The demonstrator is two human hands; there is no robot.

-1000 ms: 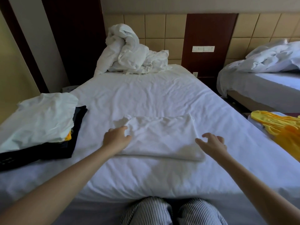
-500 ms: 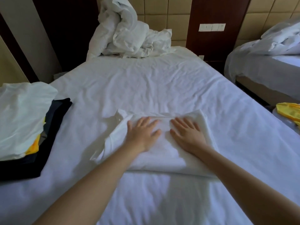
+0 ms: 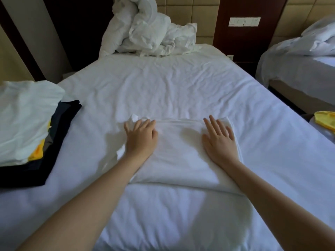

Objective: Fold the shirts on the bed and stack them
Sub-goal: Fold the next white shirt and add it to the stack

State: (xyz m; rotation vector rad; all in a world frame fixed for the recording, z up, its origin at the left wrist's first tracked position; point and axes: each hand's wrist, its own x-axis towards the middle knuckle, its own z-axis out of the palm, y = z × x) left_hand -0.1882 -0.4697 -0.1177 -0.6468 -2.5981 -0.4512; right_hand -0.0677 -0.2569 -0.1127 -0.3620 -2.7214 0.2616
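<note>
Since half a second ago the two hands have slid apart: they lay side by side on the middle of the white shirt (image 3: 178,160), and now each sits near one of its side edges. The left hand (image 3: 140,137) rests palm down on the shirt's left part, fingers straight and close together, their tips beside a crumpled bit of cloth that sticks out at the shirt's far left corner. The right hand (image 3: 220,142) lies flat near the right edge, fingers spread and straight. Neither hand grips anything; both press on the cloth.

The shirt is folded into a rough rectangle and lies on the bed (image 3: 172,91) at the centre of the frame, its near edge a thick fold.

At the left edge of the frame sits a stack of folded clothes (image 3: 27,120) – a white piece on top, yellow and grey showing under it, a dark one at the bottom – well apart from the shirt. A bunched white duvet (image 3: 148,31) is heaped at the top centre. At the right edge stand a second bed (image 3: 299,69) and, below it, a yellow garment (image 3: 325,118).
</note>
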